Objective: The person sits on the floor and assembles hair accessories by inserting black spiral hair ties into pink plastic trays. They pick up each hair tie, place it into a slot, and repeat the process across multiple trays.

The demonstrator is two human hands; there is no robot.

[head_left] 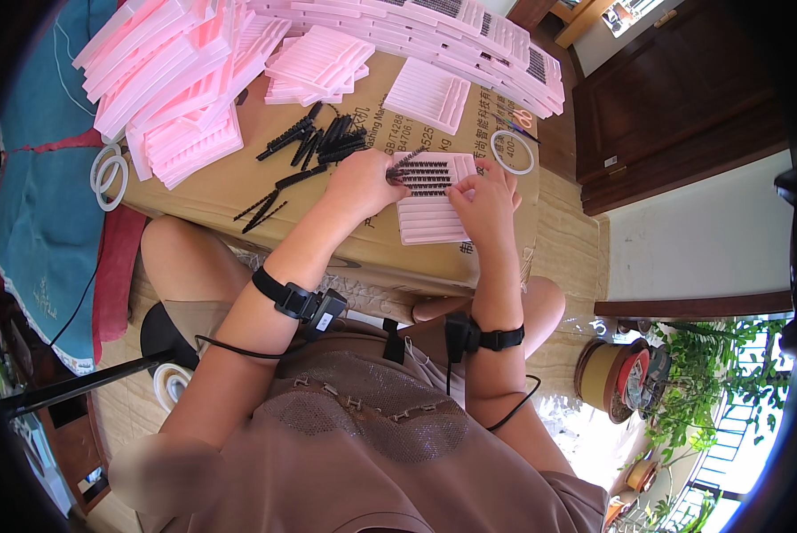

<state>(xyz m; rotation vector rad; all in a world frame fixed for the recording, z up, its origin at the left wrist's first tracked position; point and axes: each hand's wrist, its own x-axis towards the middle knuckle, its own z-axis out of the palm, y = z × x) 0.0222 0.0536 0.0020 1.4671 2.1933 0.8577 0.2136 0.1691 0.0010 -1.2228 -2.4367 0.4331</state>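
Note:
A pink ridged tray lies on a cardboard box in front of me, with several black false-eyelash strips set in rows across its upper half. My left hand is closed at the tray's left edge, pinching a dark lash strip that pokes out beyond the fingertips. Over the right edge, my right hand has its thumb and forefinger pinched at the right end of the lowest lash row. Its other fingers curl by the tray's side. Loose black lash strips are heaped left of the tray, some nearer me.
The cardboard box serves as the work surface. Stacks of pink trays tower at the far left, and filled trays line the back. A blank tray, scissors and a white ring lie beyond my right hand.

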